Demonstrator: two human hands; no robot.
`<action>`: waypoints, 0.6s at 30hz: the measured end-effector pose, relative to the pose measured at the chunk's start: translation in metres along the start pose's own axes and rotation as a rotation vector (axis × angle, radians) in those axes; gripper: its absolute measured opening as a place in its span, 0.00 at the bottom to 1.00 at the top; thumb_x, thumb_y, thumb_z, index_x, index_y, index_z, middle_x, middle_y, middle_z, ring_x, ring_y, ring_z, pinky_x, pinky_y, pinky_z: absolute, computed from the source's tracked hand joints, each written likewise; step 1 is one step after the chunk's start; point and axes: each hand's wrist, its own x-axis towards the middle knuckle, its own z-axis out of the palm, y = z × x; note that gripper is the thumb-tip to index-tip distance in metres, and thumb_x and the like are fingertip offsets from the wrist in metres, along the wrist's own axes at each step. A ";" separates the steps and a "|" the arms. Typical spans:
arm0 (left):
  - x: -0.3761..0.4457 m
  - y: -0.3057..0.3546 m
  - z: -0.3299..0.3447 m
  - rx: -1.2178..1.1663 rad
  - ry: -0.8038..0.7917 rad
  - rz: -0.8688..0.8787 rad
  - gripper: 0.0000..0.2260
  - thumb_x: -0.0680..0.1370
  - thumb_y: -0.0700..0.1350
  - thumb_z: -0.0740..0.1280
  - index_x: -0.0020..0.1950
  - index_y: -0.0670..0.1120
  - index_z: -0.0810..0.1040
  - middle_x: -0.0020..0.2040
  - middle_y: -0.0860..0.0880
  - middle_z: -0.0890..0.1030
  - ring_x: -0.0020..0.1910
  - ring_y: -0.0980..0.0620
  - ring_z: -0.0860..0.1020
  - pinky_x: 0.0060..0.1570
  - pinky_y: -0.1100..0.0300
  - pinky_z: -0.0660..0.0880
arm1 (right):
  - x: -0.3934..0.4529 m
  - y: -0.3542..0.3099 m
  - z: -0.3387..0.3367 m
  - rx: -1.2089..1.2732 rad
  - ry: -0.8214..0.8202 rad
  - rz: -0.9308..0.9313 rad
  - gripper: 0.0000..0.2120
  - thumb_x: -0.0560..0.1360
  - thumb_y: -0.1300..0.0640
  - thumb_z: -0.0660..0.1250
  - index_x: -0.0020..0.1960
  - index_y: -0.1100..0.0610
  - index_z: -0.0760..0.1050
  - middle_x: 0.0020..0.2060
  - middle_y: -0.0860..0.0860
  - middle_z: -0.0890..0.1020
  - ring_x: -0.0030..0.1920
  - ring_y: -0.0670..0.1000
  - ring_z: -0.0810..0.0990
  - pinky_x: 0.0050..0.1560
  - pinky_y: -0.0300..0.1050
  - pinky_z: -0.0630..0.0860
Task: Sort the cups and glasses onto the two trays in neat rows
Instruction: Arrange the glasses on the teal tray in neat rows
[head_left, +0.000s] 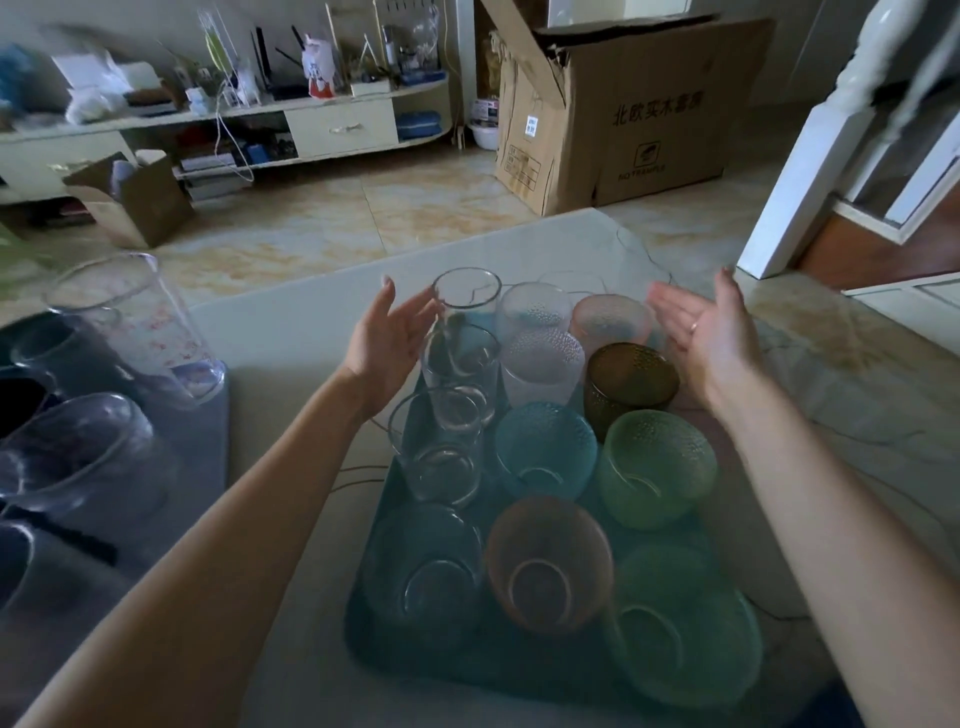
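left hand (387, 345) hovering open by the tall clear glass (466, 299) | right hand (701, 332) spreading open, palm inward (ring showing) | glasses standing in rows on the teal tray (374, 639) | more glasses sitting on the dark tray (208, 431) at left

Large brown cardboard box (623, 104) on floor, far side: black Chinese characters "北欧实木", further characters blurred. Below them a small pictogram and "NO TRAMPLE", only partly legible. White stickers on its left face unreadable.
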 end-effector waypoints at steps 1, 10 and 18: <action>-0.012 -0.001 -0.003 0.015 0.023 0.001 0.31 0.80 0.61 0.39 0.75 0.45 0.59 0.75 0.47 0.63 0.74 0.51 0.61 0.74 0.56 0.53 | -0.013 -0.001 -0.003 0.009 0.025 -0.002 0.34 0.80 0.39 0.38 0.66 0.56 0.74 0.67 0.51 0.75 0.70 0.48 0.69 0.70 0.45 0.55; -0.142 -0.011 0.009 -0.047 0.355 0.113 0.27 0.81 0.59 0.43 0.75 0.48 0.60 0.75 0.51 0.63 0.75 0.54 0.58 0.75 0.56 0.50 | -0.161 -0.004 -0.021 0.121 0.250 -0.087 0.27 0.82 0.44 0.41 0.72 0.54 0.67 0.71 0.51 0.69 0.72 0.48 0.65 0.70 0.43 0.55; -0.220 -0.058 0.065 -0.082 0.533 0.266 0.21 0.82 0.52 0.53 0.75 0.53 0.60 0.73 0.58 0.63 0.71 0.62 0.62 0.72 0.61 0.56 | -0.322 0.076 0.054 0.106 0.501 -0.225 0.46 0.66 0.39 0.66 0.77 0.49 0.50 0.75 0.46 0.56 0.73 0.41 0.57 0.72 0.39 0.56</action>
